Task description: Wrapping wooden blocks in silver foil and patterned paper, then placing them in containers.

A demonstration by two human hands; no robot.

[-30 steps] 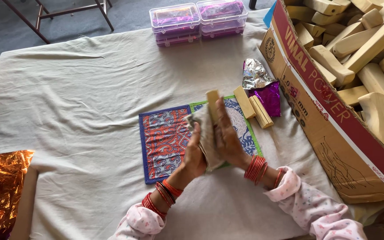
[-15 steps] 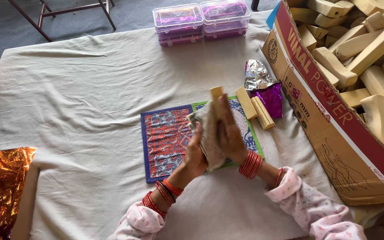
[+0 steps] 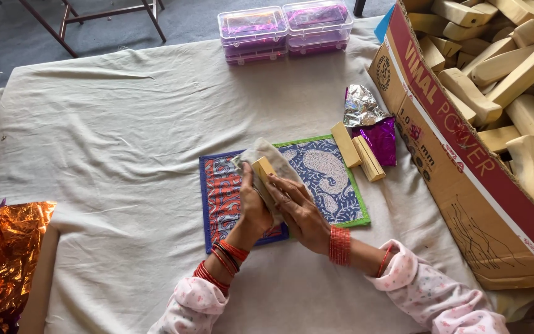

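Observation:
My left hand (image 3: 256,210) and my right hand (image 3: 298,207) together hold a pale wooden block (image 3: 262,168) wrapped in a beige cloth (image 3: 266,151). The block's upper end sticks out of the cloth. Both hands hover over two patterned mats: a blue-bordered red one (image 3: 220,201) and a green-bordered blue paisley one (image 3: 332,179). Two more wooden blocks (image 3: 356,151) lie side by side at the green mat's upper right corner.
A large cardboard box (image 3: 465,154) full of wooden blocks stands at the right. Silver and purple foil (image 3: 369,120) lies beside it. Two clear plastic boxes (image 3: 285,28) sit at the far edge. Orange foil (image 3: 7,260) lies at the left. A white cloth (image 3: 106,124) covers the table.
The cloth-wrapped block has tilted and shifted left and down toward me; my hands have turned with it and now grip it lower over the mats.

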